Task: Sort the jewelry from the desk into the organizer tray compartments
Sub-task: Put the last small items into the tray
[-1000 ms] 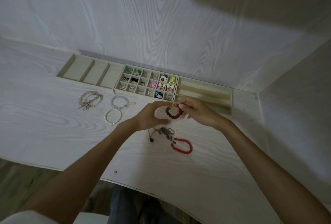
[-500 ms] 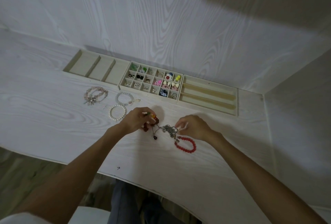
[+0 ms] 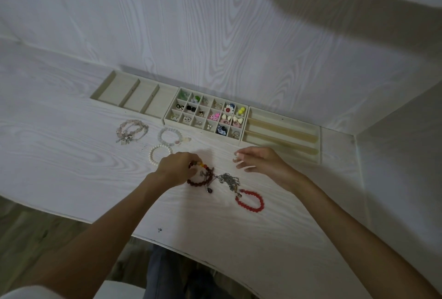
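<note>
Bench (image 3: pixel 71 167), white woodgrain, w/ curved near edge, carries all items. Organizer tray along the back wall in three sections: left section (image 3: pixel 134 97) w/ three wide slots; centre grid (image 3: pixel 208 114) of small compartments w/ earrings and small colourful pieces; right section (image 3: pixel 282 131) w/ long padded rolls. Left hand (image 3: pixel 178 170), fingers curled, grips dark brown bead bracelet (image 3: pixel 201 175) at its upper left rim; bracelet lies on bench in front of centre grid, a few orange/yellow beads at its top. Right hand (image 3: pixel 260 162) hovers over bench just in front of right section, fingers loosely bent, holding nothing. Loose items, front of tray: pink-grey bracelet cluster (image 3: pixel 131 130) at left; pale bead bracelet (image 3: pixel 171 137) beside it; white pearl bracelet (image 3: pixel 157 154) nearer, partly under left hand; red bead bracelet (image 3: pixel 250 200) near right forearm; tangled silver chain (image 3: pixel 229 180) between brown and red bracelets, touching both
</note>
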The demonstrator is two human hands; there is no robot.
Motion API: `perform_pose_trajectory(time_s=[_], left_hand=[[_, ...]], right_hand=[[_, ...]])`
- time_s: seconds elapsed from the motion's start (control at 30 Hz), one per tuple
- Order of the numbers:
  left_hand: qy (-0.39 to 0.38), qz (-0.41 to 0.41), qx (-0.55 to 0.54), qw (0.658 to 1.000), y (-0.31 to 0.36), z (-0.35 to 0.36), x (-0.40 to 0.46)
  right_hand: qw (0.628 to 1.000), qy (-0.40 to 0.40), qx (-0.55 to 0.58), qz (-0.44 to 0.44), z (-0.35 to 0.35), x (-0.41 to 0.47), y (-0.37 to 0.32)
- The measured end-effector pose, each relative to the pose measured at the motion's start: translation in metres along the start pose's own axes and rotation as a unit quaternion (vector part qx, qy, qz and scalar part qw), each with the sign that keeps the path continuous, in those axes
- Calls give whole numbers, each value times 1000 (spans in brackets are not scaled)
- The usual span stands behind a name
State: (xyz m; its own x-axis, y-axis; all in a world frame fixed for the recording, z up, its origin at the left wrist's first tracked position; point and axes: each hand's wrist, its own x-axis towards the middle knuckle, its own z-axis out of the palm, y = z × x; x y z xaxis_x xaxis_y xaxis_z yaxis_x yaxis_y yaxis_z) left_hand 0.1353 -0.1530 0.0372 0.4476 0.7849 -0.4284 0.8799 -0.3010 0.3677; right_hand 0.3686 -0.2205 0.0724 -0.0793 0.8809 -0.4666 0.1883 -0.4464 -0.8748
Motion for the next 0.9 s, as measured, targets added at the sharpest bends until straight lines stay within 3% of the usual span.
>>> perform_pose_trajectory(time_s=[0.13, 0.27, 0.37, 0.47, 0.63, 0.9], left_hand=[[30, 0, -79, 996, 14, -10, 4], [48, 3, -317, 947, 39, -22, 5], [37, -57, -406, 911, 50, -30, 2], [-27, -126, -484, 866, 57, -33, -1], [-44, -148, -589, 794, 58, -35, 1], [-15, -112, -619, 777, 51, -25, 7]], right_hand=[[992, 8, 125, -1, 9, 2, -9], [981, 44, 189, 13, 19, 11, -13], [981, 59, 185, 13, 25, 15, -15], [983, 103, 154, 6, 31, 21, -17], [981, 184, 58, -14, 46, 28, -20], [975, 220, 20, -39, 56, 39, -21]])
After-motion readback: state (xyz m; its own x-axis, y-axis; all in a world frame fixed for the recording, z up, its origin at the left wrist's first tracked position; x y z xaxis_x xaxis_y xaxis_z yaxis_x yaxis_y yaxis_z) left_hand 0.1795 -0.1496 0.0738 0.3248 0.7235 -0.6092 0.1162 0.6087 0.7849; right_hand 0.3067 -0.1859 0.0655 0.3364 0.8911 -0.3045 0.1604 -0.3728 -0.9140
